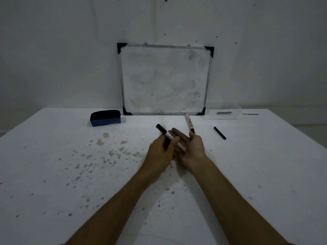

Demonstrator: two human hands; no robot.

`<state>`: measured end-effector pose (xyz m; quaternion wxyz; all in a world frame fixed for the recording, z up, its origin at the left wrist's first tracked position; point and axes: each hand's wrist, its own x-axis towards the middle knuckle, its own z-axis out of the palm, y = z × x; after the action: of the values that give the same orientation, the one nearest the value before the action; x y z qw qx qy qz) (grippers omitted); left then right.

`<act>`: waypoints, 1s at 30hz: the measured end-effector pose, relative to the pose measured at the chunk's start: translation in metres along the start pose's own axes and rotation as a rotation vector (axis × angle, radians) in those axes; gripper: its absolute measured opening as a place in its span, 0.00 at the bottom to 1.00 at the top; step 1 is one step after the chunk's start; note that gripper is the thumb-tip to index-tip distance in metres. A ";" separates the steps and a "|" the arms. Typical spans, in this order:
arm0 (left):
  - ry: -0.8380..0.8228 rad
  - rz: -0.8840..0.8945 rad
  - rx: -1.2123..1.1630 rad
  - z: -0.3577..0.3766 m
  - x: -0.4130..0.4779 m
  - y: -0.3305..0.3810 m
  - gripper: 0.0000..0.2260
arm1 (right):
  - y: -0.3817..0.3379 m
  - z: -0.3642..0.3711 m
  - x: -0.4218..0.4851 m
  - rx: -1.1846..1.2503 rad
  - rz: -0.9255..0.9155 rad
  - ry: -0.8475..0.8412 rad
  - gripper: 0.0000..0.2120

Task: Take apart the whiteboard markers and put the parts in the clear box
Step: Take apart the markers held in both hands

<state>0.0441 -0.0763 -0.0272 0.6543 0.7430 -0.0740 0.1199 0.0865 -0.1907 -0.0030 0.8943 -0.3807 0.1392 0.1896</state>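
2 hands: left (161,149) pinches marker (169,137), right (190,147) spread; eraser (105,118), seemingly clear box (223,113) beyond.

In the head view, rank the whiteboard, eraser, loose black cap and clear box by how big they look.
1. whiteboard, clearly largest.
2. clear box and eraser: look similar; the box's faint edges make ranking unsure.
3. loose black cap, smallest.

the left hand (161,149) grips a black-capped marker (166,134), cap pointing to eleven o'clock; the right hand (192,147) lies open beside it. a second marker (189,123) lies at twelve o'clock, a black cap (219,133) at two, the clear box (223,113) beyond it, and a blue eraser (105,118) at ten on the table (53,156).
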 end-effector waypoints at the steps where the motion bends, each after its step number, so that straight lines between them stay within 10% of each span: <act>1: 0.040 0.012 -0.001 0.000 0.000 0.002 0.10 | 0.002 0.000 0.000 0.019 0.011 0.000 0.31; 16: 0.023 0.011 0.025 -0.012 0.005 0.002 0.10 | 0.002 0.006 0.000 0.034 -0.045 -0.020 0.29; 30: 0.348 -0.094 -0.332 -0.048 0.026 0.002 0.15 | -0.012 -0.002 0.000 -0.344 -0.083 -0.103 0.10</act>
<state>0.0645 -0.0281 -0.0123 0.7751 0.5961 0.0559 0.2020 0.0919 -0.2003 0.0031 0.8290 -0.5233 0.0429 0.1926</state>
